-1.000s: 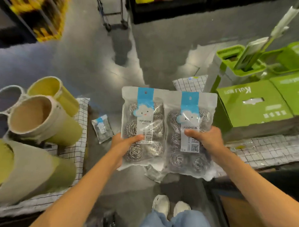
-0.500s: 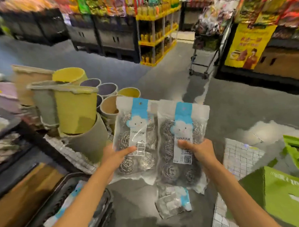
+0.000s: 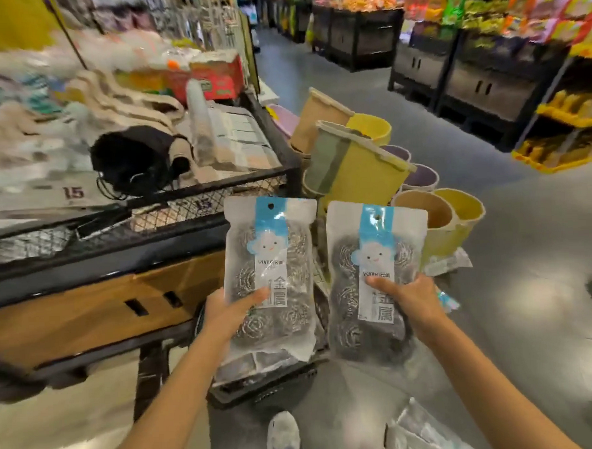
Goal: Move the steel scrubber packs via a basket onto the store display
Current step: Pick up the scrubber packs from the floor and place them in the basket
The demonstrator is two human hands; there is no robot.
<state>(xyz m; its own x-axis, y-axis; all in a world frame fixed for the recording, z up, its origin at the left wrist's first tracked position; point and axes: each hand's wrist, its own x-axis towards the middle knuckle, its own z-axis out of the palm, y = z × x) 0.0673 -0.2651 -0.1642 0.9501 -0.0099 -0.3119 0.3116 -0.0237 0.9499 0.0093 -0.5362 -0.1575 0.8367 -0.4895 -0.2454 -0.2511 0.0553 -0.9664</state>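
Left hand [image 3: 229,315] gripped the left pack [image 3: 272,259] at its lower half, thumb across the front label, fingers hidden behind; right hand [image 3: 406,301] held the right pack [image 3: 375,278] the same way; both steel scrubber packs upright, side by side, a narrow gap between, held in the air over the black basket [image 3: 261,392] on the floor; more packs lay in that basket; display table [image 3: 185,198] just to the left, mesh-edged; plastic bins [image 3: 360,167] stood behind the packs.
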